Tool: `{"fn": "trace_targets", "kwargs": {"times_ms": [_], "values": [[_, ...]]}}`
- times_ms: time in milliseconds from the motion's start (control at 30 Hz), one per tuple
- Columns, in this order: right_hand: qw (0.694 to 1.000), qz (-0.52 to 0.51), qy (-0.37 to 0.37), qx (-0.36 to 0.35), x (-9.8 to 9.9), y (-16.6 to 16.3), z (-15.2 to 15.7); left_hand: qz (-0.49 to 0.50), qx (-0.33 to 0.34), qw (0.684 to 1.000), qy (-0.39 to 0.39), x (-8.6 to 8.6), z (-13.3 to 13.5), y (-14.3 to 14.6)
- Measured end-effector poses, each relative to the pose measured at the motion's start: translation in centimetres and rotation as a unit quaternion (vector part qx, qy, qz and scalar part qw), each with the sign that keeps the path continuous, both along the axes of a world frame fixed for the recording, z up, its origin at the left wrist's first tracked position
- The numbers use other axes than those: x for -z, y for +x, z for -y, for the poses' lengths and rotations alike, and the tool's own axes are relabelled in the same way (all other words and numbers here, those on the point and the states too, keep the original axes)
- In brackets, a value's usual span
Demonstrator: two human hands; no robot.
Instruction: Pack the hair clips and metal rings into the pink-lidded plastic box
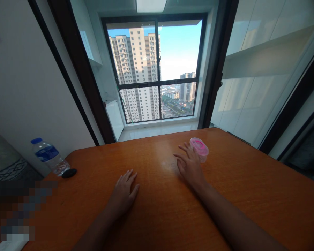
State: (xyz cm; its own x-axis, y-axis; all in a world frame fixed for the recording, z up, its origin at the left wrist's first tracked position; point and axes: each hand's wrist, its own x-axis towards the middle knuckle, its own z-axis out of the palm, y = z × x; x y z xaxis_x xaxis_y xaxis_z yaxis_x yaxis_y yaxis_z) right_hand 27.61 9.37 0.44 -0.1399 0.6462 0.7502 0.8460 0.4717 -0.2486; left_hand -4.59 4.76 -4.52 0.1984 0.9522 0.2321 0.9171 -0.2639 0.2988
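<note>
On the wooden table [157, 216] my left hand [124, 191] rests palm down, its fingers spread and nothing in them. My right hand [189, 165] is farther forward, fingers apart, just left of a small clear plastic container with a pink lid [199, 147]. The hand overlaps the container's left edge in the view; whether they touch I cannot tell. No object shows in the right hand's fingers.
At the table's left edge stands a clear water bottle with a blue cap and label [48, 155]. A round black object [69, 173] lies at its base. A white object [14, 243] shows at the lower left corner, partly blurred. Beyond the table is a window [157, 83].
</note>
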Motion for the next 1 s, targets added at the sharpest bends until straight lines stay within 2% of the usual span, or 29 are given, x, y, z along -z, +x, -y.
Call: {"fn": "trace_targets", "kwargs": {"times_ms": [100,200,300,400,500,700,867,1000], "values": [[0.985,-0.095,0.036,0.141,-0.2,1.2,-0.7,-0.007,-0.001,1.0,0.003,0.1,0.0,0.0],[0.95,-0.202,0.004,0.237,0.1,2.4,-1.4,-0.013,-0.005,1.0,-0.001,-0.2,0.0,0.1],[0.918,-0.286,-0.059,0.268,0.7,3.2,-2.0,-0.02,-0.004,1.0,-0.01,-0.5,0.1,0.2],[0.902,-0.329,-0.094,0.265,1.3,3.8,-2.5,-0.021,-0.006,1.0,-0.014,-0.6,0.2,0.2],[0.906,-0.339,-0.088,0.238,1.6,3.9,-2.7,-0.016,-0.008,1.0,-0.007,-0.6,0.2,0.2],[0.926,-0.336,-0.106,0.134,1.7,3.0,-2.5,-0.009,-0.004,1.0,0.0,-0.5,0.2,0.2],[0.953,-0.262,-0.152,-0.01,1.5,0.9,-1.4,0.002,-0.007,1.0,0.006,-0.3,0.1,0.1],[0.957,-0.164,-0.191,-0.14,0.8,-0.9,0.6,0.023,-0.012,1.0,-0.013,-0.7,0.3,0.3]]}}
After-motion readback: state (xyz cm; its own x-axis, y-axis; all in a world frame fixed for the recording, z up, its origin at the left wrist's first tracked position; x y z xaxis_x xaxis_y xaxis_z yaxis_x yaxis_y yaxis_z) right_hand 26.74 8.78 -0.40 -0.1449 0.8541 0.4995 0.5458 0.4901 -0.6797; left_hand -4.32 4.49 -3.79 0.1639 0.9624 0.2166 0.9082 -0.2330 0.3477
